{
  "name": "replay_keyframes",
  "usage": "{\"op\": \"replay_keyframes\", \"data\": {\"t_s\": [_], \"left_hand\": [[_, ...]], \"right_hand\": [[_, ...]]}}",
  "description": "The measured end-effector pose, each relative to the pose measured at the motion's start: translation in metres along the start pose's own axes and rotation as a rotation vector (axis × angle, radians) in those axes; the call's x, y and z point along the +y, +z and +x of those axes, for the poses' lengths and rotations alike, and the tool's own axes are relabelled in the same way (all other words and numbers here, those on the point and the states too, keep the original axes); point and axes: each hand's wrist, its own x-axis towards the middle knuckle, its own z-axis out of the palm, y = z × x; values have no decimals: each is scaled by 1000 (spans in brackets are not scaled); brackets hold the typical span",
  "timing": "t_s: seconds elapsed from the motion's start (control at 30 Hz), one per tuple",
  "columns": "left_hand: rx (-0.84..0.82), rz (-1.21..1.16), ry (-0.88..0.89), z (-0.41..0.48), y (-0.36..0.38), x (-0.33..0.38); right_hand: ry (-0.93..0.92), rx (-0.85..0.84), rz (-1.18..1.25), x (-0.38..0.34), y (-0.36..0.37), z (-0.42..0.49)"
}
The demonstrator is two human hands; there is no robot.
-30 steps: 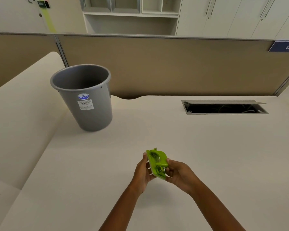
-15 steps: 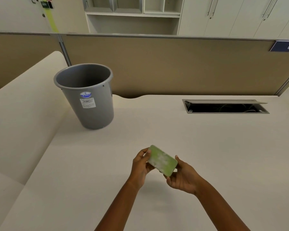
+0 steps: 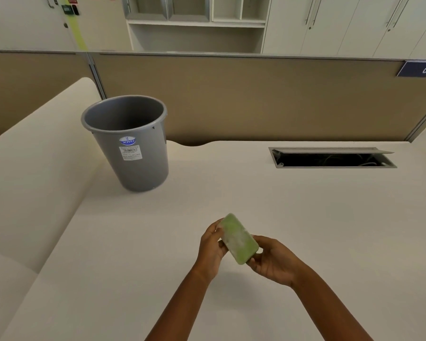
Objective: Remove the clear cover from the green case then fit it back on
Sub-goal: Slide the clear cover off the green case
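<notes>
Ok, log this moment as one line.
stage: handling case | left hand: holds green case upper end | right hand: holds lower end | case: above desk, tilted | cover: unclear

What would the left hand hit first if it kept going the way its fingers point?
The green case: the left hand already grips its near-left end. Past that, probably bare desk; depth is unclear.

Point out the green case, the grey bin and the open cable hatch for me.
green case (image 3: 239,238), head view, middle of its frosted upper face
grey bin (image 3: 143,166), head view, outer wall below the label
cable hatch (image 3: 330,160), head view, dark opening in the desk
</notes>
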Motion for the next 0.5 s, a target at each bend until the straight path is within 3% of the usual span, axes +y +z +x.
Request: {"op": "replay_keyframes", "data": {"t_s": [0.1, 0.23, 0.5], "left_hand": [[-11, -58, -29, 0, 4, -2], [38, -184, -184, 2, 10, -2], [-26, -277, -323, 4, 8, 1]], "right_hand": [[-31, 16, -45, 0, 6, -2], [-168, 93, -311, 1, 12, -2], [-284, 212, -589, -3, 26, -3]]}}
